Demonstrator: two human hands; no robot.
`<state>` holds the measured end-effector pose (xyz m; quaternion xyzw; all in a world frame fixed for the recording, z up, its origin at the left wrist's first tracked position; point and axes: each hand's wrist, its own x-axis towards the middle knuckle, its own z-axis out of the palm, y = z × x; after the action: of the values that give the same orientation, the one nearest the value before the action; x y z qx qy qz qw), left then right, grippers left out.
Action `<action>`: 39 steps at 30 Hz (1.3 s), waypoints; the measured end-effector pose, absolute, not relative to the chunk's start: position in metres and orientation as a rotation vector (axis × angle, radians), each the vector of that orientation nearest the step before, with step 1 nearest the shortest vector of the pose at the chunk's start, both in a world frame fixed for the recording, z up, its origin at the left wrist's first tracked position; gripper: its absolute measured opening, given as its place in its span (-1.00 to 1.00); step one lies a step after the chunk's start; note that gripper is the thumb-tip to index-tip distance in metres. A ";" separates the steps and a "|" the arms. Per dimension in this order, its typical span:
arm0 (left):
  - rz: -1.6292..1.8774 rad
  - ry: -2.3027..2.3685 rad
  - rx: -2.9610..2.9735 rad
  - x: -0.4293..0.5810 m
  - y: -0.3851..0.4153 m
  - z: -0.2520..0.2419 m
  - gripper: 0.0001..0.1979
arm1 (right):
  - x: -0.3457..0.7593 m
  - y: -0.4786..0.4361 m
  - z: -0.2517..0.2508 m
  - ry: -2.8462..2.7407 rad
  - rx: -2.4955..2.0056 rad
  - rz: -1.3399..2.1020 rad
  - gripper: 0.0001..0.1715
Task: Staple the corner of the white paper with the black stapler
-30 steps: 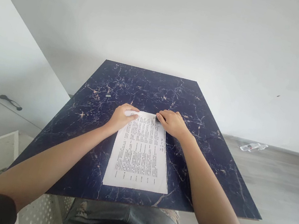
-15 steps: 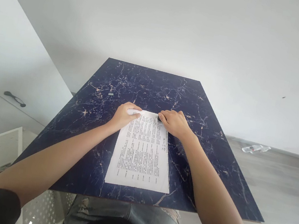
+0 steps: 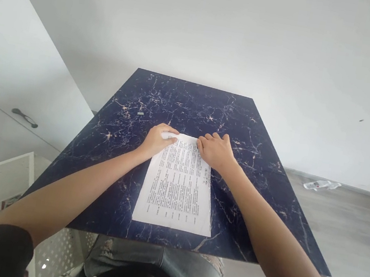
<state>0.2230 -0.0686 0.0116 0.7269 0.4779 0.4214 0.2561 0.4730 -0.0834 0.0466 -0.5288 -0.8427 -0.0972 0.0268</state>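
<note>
Printed paper (image 3: 177, 192), covered in lines of text with some handwriting near its right edge, lies flat on a dark blue marbled table (image 3: 103, 212). Whether it is one sheet or a thin stack I cannot tell. My left hand (image 3: 158, 142) pinches its far left corner, thumb on top. At the far right corner rests my right hand (image 3: 216, 151), its fingers curled down and closed over the edge. What lies beneath those fingers is hidden.
A small pale green rectangular piece (image 3: 140, 113) lies farther back on the table. A white perforated crate (image 3: 60, 250) stands low at the left, near a white door with a dark handle (image 3: 24, 118). Crumpled clear plastic (image 3: 322, 185) lies on the floor at right.
My right fingers have curled further over the paper's corner, and a small black object under them has gone out of sight. The left hand keeps its pinch. The view has shifted slightly.
</note>
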 end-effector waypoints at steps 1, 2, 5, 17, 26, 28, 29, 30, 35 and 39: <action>1.146 1.294 1.975 0.223 -0.069 0.012 -0.81 | 0.472 -0.084 0.046 -2.607 -1.630 -0.321 -0.42; 1.147 1.293 1.975 0.223 -0.069 0.012 -0.80 | 0.471 -0.084 0.045 -2.609 -1.620 -0.336 -0.43; 1.144 1.303 1.969 0.223 -0.068 0.012 -0.80 | 0.474 -0.083 0.044 -2.560 -1.604 -0.355 -0.44; 1.126 1.313 1.968 0.221 -0.070 0.013 -0.80 | 0.498 -0.073 0.045 -2.474 -1.485 -0.288 -0.46; 1.111 1.333 2.011 0.222 -0.073 0.016 -0.81 | 0.525 -0.068 0.046 -2.339 -1.614 -0.191 -0.48; 1.114 1.334 2.029 0.222 -0.073 0.016 -0.81 | 0.533 -0.067 0.047 -2.325 -1.651 -0.188 -0.46; 1.115 1.333 2.040 0.222 -0.073 0.016 -0.81 | 0.537 -0.066 0.048 -2.315 -1.671 -0.184 -0.46; 1.117 1.332 2.052 0.222 -0.073 0.015 -0.81 | 0.541 -0.066 0.048 -2.301 -1.695 -0.173 -0.45; 1.104 1.358 2.138 0.224 -0.074 0.011 -0.82 | 0.559 -0.067 0.053 -2.243 -1.754 0.023 -0.46; 1.172 1.518 2.228 0.224 -0.078 0.011 -0.80 | 0.578 -0.071 0.057 -2.330 -1.709 0.184 -0.56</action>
<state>0.2239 -0.0778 0.0108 0.7540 0.5137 0.3968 0.1009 0.5777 -0.0714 0.0568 -0.5858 -0.7986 0.0632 0.1228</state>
